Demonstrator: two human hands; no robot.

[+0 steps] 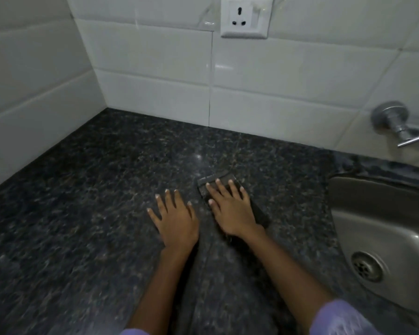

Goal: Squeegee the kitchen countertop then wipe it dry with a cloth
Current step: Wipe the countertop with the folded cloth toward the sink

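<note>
The right hand (232, 209) presses flat on a dark cloth (219, 181); the left hand (174, 217) lies spread on the surface (82, 201) beside it.

I am finding no readable text, label, brand, number or sign anywhere in the head view. I am checking the white wall socket (246, 16) at the far side: its plate is showing only three pin holes and a plain switch, with no marking that I can make out. The white tiles (155, 56) are carrying no print. The metal tap (397, 124) at the far right and the steel sink (382, 226) at the right are showing no stamp or logo that I can resolve. The dark speckled countertop (82, 201) is bearing nothing legible either.
</note>
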